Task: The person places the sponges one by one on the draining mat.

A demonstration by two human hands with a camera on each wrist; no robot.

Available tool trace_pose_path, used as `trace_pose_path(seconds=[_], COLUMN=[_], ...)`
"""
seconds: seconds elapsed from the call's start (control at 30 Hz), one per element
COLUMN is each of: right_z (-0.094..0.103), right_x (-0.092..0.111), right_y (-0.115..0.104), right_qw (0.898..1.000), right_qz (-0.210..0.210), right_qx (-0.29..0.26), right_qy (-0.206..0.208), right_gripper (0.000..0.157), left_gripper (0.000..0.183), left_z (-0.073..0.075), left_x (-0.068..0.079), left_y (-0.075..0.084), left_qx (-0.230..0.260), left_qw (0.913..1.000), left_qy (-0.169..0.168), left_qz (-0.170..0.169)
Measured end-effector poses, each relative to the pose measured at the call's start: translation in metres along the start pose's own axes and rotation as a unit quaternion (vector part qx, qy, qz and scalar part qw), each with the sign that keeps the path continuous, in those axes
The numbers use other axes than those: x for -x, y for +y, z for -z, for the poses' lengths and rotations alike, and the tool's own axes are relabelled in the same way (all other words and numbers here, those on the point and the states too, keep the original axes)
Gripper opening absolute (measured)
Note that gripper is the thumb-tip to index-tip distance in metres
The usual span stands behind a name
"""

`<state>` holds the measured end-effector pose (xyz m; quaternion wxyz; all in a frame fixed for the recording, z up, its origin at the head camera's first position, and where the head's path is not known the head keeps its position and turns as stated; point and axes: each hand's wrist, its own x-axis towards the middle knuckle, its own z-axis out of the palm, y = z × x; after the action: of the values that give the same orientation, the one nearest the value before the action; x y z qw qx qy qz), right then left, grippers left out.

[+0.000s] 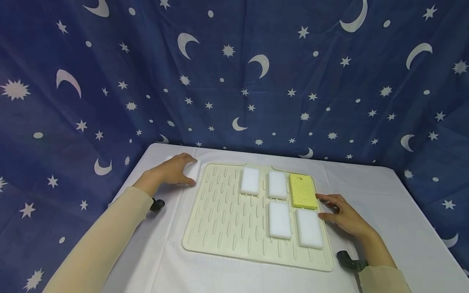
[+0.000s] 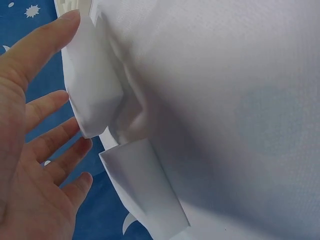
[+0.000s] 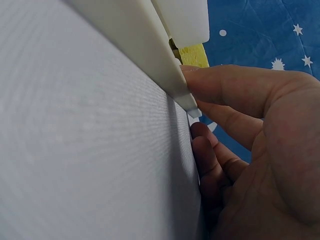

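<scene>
At the left of the mat, my left hand (image 1: pixel 176 169) is spread around a white sponge (image 1: pixel 193 170). In the left wrist view its thumb reaches the sponge's (image 2: pixel 92 80) upper end and the other fingers lie loosely along its side; firm contact is unclear. A second white sponge (image 2: pixel 147 192) lies just below. My right hand (image 1: pixel 342 213) rests at the right edge of the cream ridged mat (image 1: pixel 216 211), its thumb touching the rim beside a white sponge (image 1: pixel 309 228). Its index fingertip is by the corner of the yellow sponge (image 1: pixel 303 191).
More white sponges lie on the mat: one near its back middle (image 1: pixel 250 181), one beside the yellow sponge (image 1: pixel 277 185), one in the front row (image 1: pixel 280 219). A white cloth (image 1: pixel 366 183) covers the table. Behind hangs a blue curtain (image 1: pixel 234 81) with moons and stars.
</scene>
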<state>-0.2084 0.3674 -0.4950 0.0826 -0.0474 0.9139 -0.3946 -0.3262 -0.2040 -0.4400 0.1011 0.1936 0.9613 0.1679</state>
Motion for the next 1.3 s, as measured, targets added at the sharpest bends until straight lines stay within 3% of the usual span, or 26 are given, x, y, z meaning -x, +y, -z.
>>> trace_pose_path(seconds=[0.37,0.47,0.87,1.3], right_z=[-0.001,0.000,0.001,0.001], right_x=[-0.002,-0.002,-0.001,-0.001], right_y=[-0.001,-0.001,-0.002,-0.004], right_qw=[1.000,1.000,1.000,1.000], right_qz=[-0.004,-0.002,-0.001,0.002], right_qx=[0.010,0.010,0.012,0.008], right_qy=[-0.006,-0.005,-0.006,-0.008], right_gripper=[0.072,0.072,0.073,0.073], left_gripper=[0.092,0.093,0.093,0.091], left_z=[-0.002,0.000,0.004,-0.015], left_x=[0.002,0.004,0.020,0.036], left_y=[0.002,0.007,0.044,0.094], left_qx=[-0.004,-0.006,-0.015,-0.051], left_qw=[1.0000,1.0000,0.9989,0.9939], left_qy=[0.000,0.004,0.022,0.045], left_qz=[0.009,-0.003,-0.039,-0.087])
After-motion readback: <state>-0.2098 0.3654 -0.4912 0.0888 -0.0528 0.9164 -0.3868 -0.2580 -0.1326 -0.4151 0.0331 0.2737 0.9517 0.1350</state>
